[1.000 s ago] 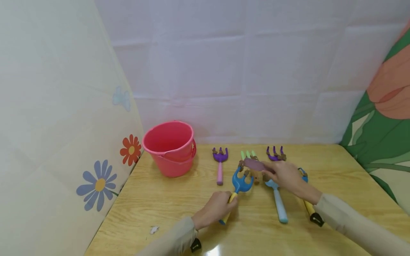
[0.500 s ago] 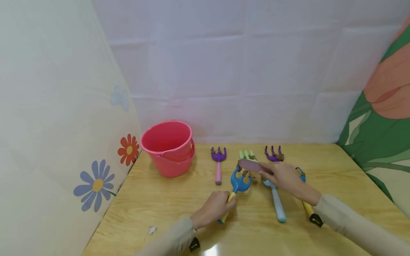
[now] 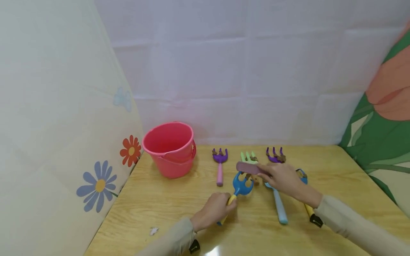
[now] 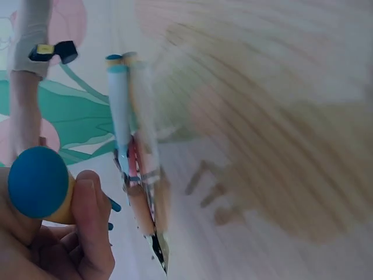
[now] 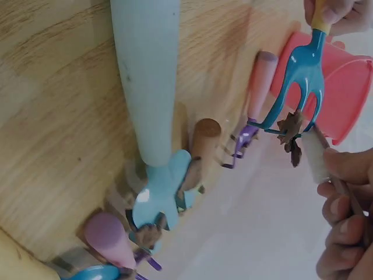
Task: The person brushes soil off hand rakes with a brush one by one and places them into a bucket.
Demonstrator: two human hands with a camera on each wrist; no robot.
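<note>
My left hand [image 3: 215, 210] grips the yellow handle of a blue toy garden fork [image 3: 242, 186], its tines raised off the table and pointing away. In my right hand [image 3: 285, 181] is a brush [image 3: 246, 168] with a mauve-brown back, held over the tine tips. The right wrist view shows its white bristles [image 5: 315, 156] against the tines, beside a brown dirt-like clump [image 5: 289, 125] stuck there. Below the right hand lies a light-blue fork [image 3: 280, 209], with brown bits around its tines.
A pink bucket [image 3: 174, 163] stands at the back left. Near it lie a purple fork with a pink handle [image 3: 219, 174] and a green-tined fork [image 3: 248, 156]. Another purple fork [image 3: 275, 158] and a blue-and-yellow one [image 3: 309, 209] lie right. A white scrap [image 3: 154, 231] is front left.
The brush has shifted a little left across the fork's tine tips, now covering the left tip where a brown clump showed before. My left hand stays nearly still.
</note>
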